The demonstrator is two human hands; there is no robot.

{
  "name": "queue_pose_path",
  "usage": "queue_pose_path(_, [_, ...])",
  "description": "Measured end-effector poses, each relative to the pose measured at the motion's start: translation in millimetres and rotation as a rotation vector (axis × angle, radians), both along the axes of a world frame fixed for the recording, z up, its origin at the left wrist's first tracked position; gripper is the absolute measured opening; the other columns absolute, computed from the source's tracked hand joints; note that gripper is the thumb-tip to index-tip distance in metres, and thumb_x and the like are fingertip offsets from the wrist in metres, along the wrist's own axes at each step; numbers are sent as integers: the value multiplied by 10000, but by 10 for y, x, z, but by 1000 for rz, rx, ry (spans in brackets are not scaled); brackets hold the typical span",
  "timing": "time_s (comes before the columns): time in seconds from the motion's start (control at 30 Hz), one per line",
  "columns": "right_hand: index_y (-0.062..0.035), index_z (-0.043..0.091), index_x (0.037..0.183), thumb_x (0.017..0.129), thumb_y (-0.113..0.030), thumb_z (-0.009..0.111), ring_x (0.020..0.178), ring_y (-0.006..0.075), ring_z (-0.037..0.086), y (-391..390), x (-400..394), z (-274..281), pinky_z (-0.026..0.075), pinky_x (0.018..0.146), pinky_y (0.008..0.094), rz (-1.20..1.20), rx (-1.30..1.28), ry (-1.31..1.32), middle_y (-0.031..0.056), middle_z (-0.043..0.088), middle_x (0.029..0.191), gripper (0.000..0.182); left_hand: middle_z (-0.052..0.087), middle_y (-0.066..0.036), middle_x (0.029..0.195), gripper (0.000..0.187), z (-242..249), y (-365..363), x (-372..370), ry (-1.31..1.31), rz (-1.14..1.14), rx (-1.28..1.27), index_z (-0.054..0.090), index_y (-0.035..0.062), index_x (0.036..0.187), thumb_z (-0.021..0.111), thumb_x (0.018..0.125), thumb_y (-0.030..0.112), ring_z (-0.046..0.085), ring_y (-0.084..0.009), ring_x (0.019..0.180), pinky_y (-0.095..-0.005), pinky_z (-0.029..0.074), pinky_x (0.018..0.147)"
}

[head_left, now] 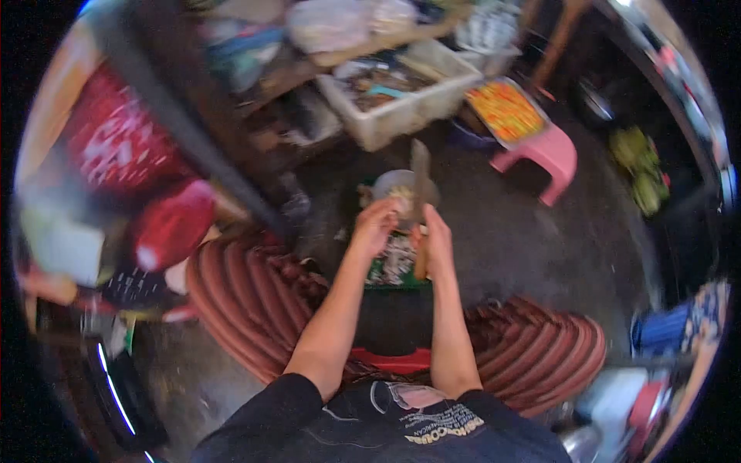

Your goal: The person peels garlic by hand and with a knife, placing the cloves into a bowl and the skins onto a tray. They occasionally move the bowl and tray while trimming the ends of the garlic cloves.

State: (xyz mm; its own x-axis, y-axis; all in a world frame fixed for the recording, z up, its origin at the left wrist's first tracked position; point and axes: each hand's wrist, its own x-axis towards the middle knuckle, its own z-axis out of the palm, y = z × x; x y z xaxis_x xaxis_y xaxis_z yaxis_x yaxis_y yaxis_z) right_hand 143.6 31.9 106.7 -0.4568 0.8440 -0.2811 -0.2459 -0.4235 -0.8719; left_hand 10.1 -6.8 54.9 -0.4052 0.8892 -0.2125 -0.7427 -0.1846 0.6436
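While our right hand (437, 241) grips the knife (421, 179) blade-up, our left hand (373, 225) is curled around something blurry over the bowl (390, 185), pink stool (544, 158) nearby

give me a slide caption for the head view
Seated person's right hand grips a cleaver upright over a bowl while the left hand holds food beside it.

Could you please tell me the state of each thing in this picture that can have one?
Right hand: closed in a grip on the knife handle.
Knife: upright, blade pointing up over the bowl.
Left hand: closed on something small; too blurred to identify.
Bowl: upright on the ground, contents unclear.
White crate: open, filled with items.
Pink stool: upright, carrying a tray.
Tray: full of orange food.
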Motion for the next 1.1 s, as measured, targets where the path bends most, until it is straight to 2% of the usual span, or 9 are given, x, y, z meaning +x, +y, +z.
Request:
queue_pose_path(0.07, [-72, 538, 923, 913, -358, 455, 452, 56, 374, 26, 52, 54, 298, 427, 211, 75, 93, 68, -27, 409, 530, 299, 577, -10, 727, 155, 61, 72, 17, -65, -19, -24, 592, 14, 930, 632, 793, 75, 529, -74, 594, -185, 446, 533])
queue_pose_path(0.13, [-67, 548, 959, 916, -359, 451, 452, 52, 376, 30, 78, 6, 298, 424, 207, 107, 133, -31, -31, 407, 527, 312, 575, -24, 790, 179, 14, 62, 12, -71, -29, -32, 574, 9, 967, 617, 805, 72, 499, -78, 610, -180, 428, 539])
queue_pose_path(0.27, [-56, 558, 990, 918, -356, 450, 456, 46, 374, 29, 100, -25, 298, 423, 200, 102, 145, -61, -39, 399, 526, 327, 574, -15, 775, 169, 64, 114, 81, -67, -65, 13, 581, 12, 953, 622, 807, 86, 498, -73, 610, -183, 421, 527])
queue_pose_path(0.47, [-62, 577, 1023, 915, -352, 460, 461, 35, 358, 41, 90, -71, 292, 424, 194, 124, 313, -192, -53, 380, 527, 330, 574, -4, 746, 151, -10, 158, 78, -59, -34, -3, 591, 19, 938, 621, 808, 88, 490, -66, 603, -174, 408, 523])
queue_pose_path(0.67, [-50, 605, 955, 908, -345, 479, 465, 34, 356, 29, 79, -97, 277, 420, 206, 92, 349, -285, -54, 392, 527, 324, 563, 1, 716, 127, -42, 164, 66, -29, -38, 12, 600, 29, 909, 630, 803, 92, 475, -58, 591, -168, 392, 516])
queue_pose_path(0.73, [-41, 612, 862, 904, -348, 488, 459, 35, 361, 34, 72, -123, 279, 415, 212, 79, 388, -303, -48, 410, 523, 333, 555, 3, 699, 129, -9, 154, 81, -11, -17, -19, 600, 35, 906, 635, 800, 99, 471, -58, 581, -174, 390, 514])
queue_pose_path(0.87, [-41, 602, 791, 899, -339, 500, 449, 33, 368, -3, 26, -145, 280, 411, 209, 18, 454, -301, -45, 421, 514, 333, 553, 3, 693, 125, 15, 135, 73, 18, -14, -15, 601, 45, 900, 640, 798, 105, 470, -65, 573, -176, 385, 510])
queue_pose_path(0.93, [-43, 591, 747, 894, -330, 513, 448, 32, 386, -22, 1, -148, 286, 411, 202, -17, 428, -267, -40, 438, 513, 331, 588, -31, 736, 108, -13, 138, 42, -52, -19, 22, 602, 28, 868, 653, 773, 36, 516, -88, 601, -207, 405, 497])
queue_pose_path(1.1, [-21, 637, 813, 866, -296, 561, 458, 27, 387, -28, -6, -145, 286, 411, 206, -46, 332, -227, -43, 458, 516, 290, 568, -7, 726, 100, 20, 94, 99, 81, -46, 9, 603, 51, 872, 647, 786, 78, 480, -77, 580, -200, 389, 504])
